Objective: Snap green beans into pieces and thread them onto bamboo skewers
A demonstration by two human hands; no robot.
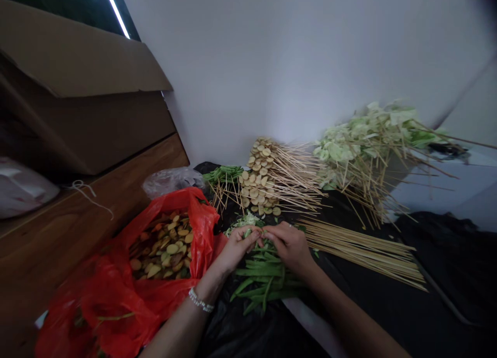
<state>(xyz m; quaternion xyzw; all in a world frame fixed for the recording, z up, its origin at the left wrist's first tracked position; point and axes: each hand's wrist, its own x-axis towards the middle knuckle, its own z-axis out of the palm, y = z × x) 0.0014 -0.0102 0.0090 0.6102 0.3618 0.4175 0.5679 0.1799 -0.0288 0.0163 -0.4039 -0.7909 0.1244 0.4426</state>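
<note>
My left hand (237, 245) and my right hand (292, 248) meet above a pile of flat green beans (262, 272). Thumbs and fingers of both hands pinch together, fingertips nearly touching, at what looks like a green bean (247, 233); most of it is hidden by the fingers. Just behind the hands lie small pale green trimmings (244, 221). To the right, a bundle of bare wooden skewers (361, 249) lies on a black plastic sheet (388, 303).
A red plastic bag (204, 234) holding sliced potatoes (171, 249) stands at left. Behind are skewered potato slices (258, 187), skewered green beans (227, 174) and skewered cabbage leaves (361, 135) against the wall. A cardboard box (108, 125) and a clear plastic bag (173, 181) are at left.
</note>
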